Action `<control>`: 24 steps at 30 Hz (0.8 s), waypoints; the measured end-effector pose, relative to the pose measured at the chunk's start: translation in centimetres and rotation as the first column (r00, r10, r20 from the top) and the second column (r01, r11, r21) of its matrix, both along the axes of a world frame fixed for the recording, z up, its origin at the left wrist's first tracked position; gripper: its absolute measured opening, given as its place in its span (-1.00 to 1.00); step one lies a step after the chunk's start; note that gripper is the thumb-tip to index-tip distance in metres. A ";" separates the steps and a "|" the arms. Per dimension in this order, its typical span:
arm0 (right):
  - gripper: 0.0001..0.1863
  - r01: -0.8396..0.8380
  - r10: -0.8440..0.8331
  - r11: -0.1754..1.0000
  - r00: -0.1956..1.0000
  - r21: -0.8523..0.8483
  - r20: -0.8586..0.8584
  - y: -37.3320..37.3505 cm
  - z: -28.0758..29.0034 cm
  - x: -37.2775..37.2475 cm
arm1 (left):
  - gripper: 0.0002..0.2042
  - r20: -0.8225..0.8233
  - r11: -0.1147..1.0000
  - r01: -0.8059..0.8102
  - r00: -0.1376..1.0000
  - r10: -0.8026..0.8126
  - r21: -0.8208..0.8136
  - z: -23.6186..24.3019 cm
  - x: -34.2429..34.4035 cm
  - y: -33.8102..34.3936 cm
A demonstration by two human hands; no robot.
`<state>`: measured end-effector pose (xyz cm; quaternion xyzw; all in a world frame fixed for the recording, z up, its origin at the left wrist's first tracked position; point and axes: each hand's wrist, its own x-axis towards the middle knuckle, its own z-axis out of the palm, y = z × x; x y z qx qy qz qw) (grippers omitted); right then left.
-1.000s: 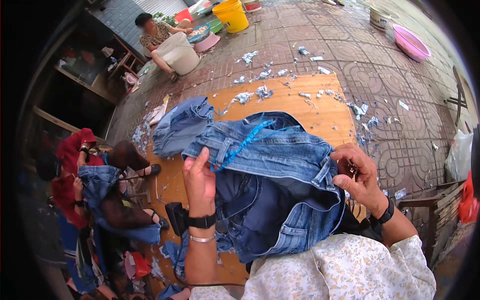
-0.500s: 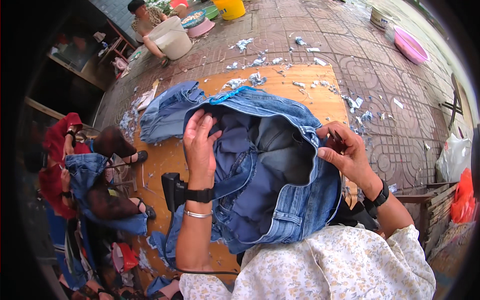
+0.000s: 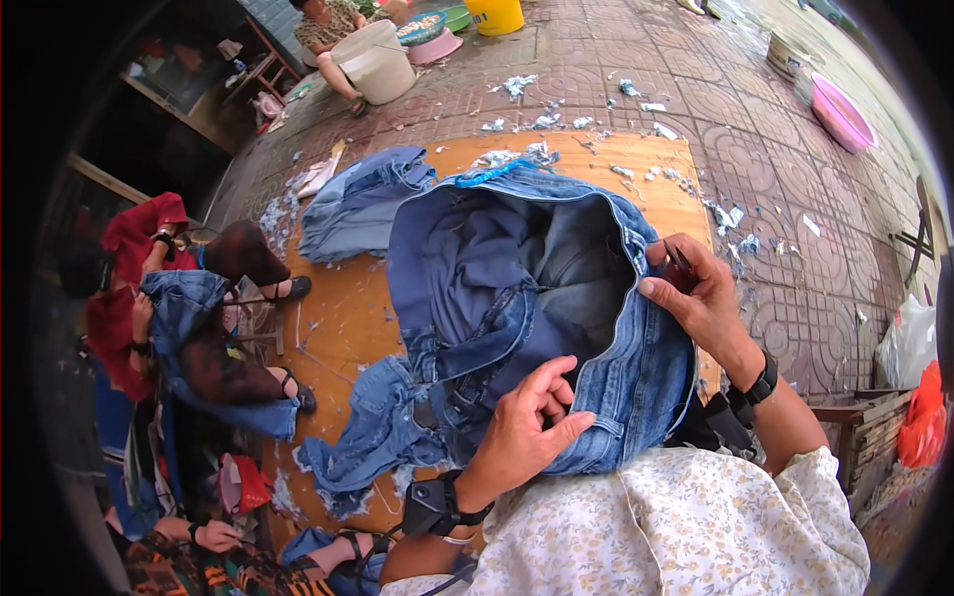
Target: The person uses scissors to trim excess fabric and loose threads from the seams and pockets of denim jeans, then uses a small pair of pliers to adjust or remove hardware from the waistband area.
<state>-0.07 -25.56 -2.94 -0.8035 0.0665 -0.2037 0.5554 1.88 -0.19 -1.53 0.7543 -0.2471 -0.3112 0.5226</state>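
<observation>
Right grip [image 3: 704, 298] pinches the jeans [image 3: 571, 288], left grip [image 3: 527, 429] loosely spread, yellow bucket [image 3: 502, 14] bearing dark print [image 3: 480, 18]

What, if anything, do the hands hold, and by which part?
Right hand: blue jeans, by the right side of the waistband, plus a small dark object, mostly hidden. Left hand: at the near waistband; grip unclear.

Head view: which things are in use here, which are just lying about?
In use:
- denim garment, open waistband up, both hands at it
- right hand, with a small dark object, unclear what
- left hand

Lying about:
- scraps on the paving
- pink basin
- red bag

Unsure: folded denim, untouched.
</observation>
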 end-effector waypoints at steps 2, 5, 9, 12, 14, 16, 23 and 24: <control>-0.64 0.029 -0.030 0.996 1.000 -0.080 -0.002 -0.1 0.0 0.6 | -0.45 -0.004 0.999 -0.014 1.000 0.014 0.049 -1.2 -0.1 -0.2; -0.60 0.108 -0.097 0.984 0.992 -0.141 0.081 -0.3 0.1 1.8 | -0.45 -0.337 0.996 0.017 0.941 -0.046 -0.087 -2.6 -0.3 -0.3; -0.48 0.118 -0.105 0.984 0.990 -0.134 0.098 -1.6 -1.3 4.1 | -0.55 -0.564 0.935 -0.143 0.823 -0.070 -0.325 -1.4 -0.7 -0.2; -0.59 0.042 -0.047 0.988 0.998 -0.152 -0.029 -3.5 -2.3 5.3 | -0.68 -0.569 0.916 -0.206 0.822 -0.030 -0.345 -0.6 -0.4 0.1; -0.79 0.027 -0.027 1.000 0.998 -0.006 -0.064 -4.6 -4.0 6.3 | -0.70 -0.520 0.907 -0.177 0.853 -0.053 -0.383 -0.6 0.0 -0.1; -0.84 0.022 -0.022 0.999 1.000 -0.043 -0.002 -4.6 -3.4 6.9 | -0.71 -0.485 0.900 -0.173 0.873 -0.048 -0.400 -0.4 0.2 -0.1; -0.92 0.132 -0.096 0.977 0.974 -0.165 0.207 -4.2 1.7 10.1 | -0.70 -0.427 0.910 -0.171 0.904 -0.007 -0.377 1.9 1.1 -0.7; -0.91 0.146 -0.094 0.967 0.967 -0.210 0.236 -4.1 2.2 10.9 | -0.68 -0.402 0.912 -0.166 0.916 0.002 -0.374 2.0 1.4 -0.7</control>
